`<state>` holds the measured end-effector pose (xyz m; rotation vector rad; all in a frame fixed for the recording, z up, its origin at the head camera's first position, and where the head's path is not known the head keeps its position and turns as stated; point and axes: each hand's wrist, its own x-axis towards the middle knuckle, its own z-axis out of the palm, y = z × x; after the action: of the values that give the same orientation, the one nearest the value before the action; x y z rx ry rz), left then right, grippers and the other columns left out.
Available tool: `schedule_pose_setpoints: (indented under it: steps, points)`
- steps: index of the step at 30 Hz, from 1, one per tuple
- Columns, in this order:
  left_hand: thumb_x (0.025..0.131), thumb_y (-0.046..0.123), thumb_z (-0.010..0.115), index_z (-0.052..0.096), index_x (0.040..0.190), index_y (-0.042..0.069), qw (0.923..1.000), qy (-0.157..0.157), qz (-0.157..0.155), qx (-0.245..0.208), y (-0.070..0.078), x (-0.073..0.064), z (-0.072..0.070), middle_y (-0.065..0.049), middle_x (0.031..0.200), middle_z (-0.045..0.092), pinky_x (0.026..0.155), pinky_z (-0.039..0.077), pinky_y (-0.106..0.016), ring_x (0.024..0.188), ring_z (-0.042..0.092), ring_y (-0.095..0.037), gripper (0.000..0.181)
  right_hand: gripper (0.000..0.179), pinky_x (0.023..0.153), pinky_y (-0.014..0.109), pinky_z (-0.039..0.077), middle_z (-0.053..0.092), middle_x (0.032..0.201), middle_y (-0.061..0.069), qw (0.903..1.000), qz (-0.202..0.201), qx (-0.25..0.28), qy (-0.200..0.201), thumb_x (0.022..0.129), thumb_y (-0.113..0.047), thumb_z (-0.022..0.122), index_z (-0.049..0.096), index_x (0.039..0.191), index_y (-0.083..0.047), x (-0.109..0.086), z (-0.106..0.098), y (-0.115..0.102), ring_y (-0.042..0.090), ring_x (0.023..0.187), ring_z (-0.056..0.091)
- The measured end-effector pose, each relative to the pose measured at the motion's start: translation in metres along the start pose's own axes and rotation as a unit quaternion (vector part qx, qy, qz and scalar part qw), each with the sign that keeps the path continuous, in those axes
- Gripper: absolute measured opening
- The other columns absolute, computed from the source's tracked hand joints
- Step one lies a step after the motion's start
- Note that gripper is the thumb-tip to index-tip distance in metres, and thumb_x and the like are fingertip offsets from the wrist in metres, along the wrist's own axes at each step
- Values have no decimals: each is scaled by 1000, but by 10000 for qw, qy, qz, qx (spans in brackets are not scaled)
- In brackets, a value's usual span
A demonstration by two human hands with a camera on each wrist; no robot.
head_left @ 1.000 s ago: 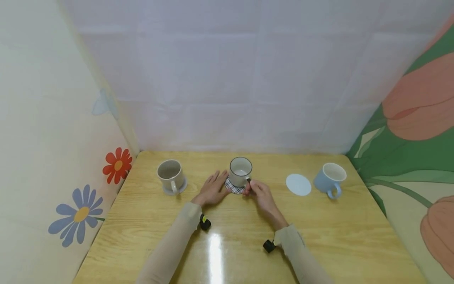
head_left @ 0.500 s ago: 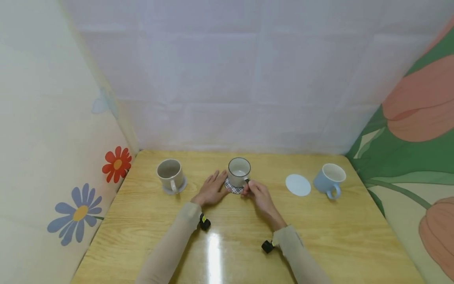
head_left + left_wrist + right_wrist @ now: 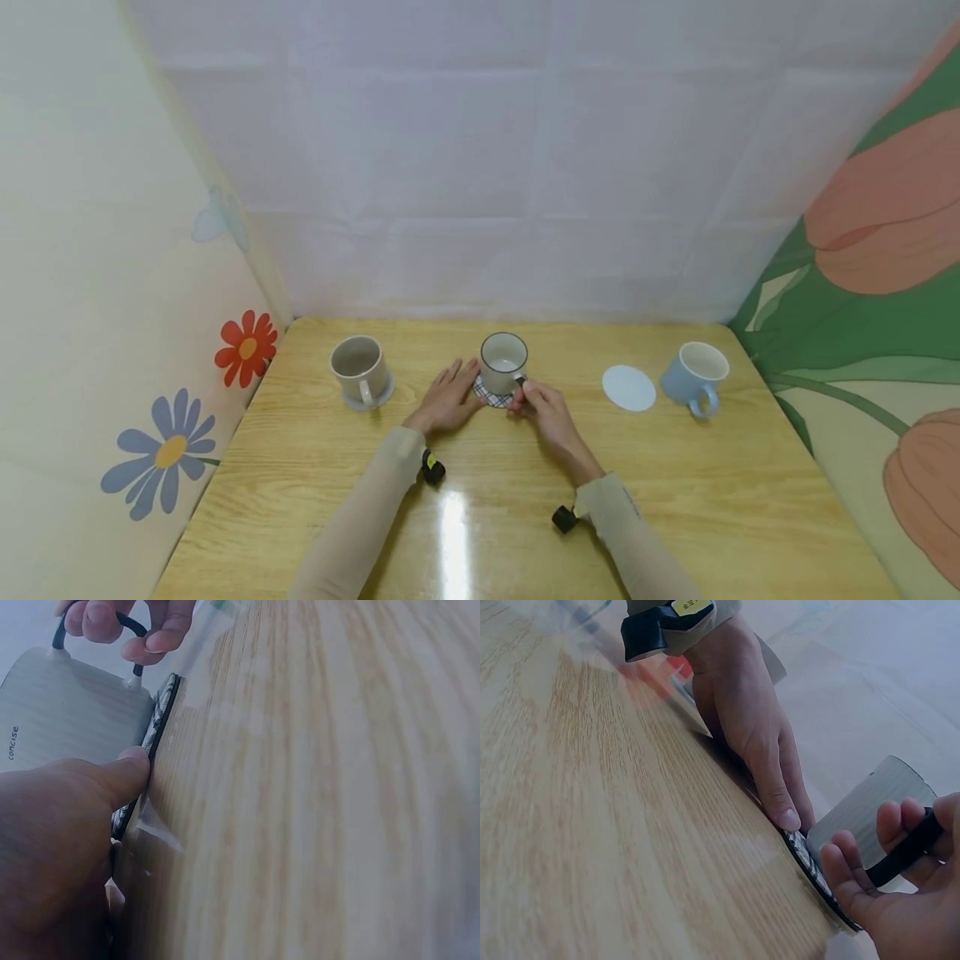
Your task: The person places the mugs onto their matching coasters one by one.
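Observation:
A white mug with a dark rim and black handle stands on a round plaid coaster at mid-table; "concise" is printed on its side in the left wrist view. My right hand grips the handle, fingers curled round it, as the right wrist view shows. On the coaster's left side my left hand lies on the table with fingers extended. Its thumb touches the coaster's edge in the left wrist view. Part of the coaster is hidden under the mug and behind the right fingers.
To the left, a grey-beige mug stands on a grey round coaster. A pale blue round coaster lies to the right, beside a light blue mug. A white cloth backdrop rises behind the wooden table.
The white mug has shifted very slightly left on the plaid coaster, with my right hand still on its handle. My left hand has stayed in place.

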<state>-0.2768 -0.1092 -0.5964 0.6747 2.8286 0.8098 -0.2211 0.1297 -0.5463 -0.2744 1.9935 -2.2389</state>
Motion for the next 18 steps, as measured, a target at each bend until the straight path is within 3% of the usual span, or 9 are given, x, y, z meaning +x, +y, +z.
schedule_pose_setpoints:
  steps: [7,13,18]
  points:
    - [109,56,48,21,172,16,9999,-45,-40,124,0,0,-1,-2,180,16,136,6,-51,168,7,-32,79,41,87,33,64,64,100,24,10000,-5,-5,-31,116,-14,40,58,101,20,0,-1,0,21,89,69]
    - [109,51,52,24,171,13,9999,23,26,-105,2,-3,-2,-5,179,19,136,7,-54,167,8,-35,78,40,88,34,64,64,98,17,9999,18,-53,-105,117,-13,38,58,101,19,-1,-2,1,22,91,68]
    - [110,51,51,23,171,13,10000,21,21,-54,3,-4,-3,-5,179,18,136,7,-53,167,7,-34,78,41,83,30,64,63,98,21,10000,56,-42,-65,116,-13,39,58,101,20,-1,0,0,24,90,67]
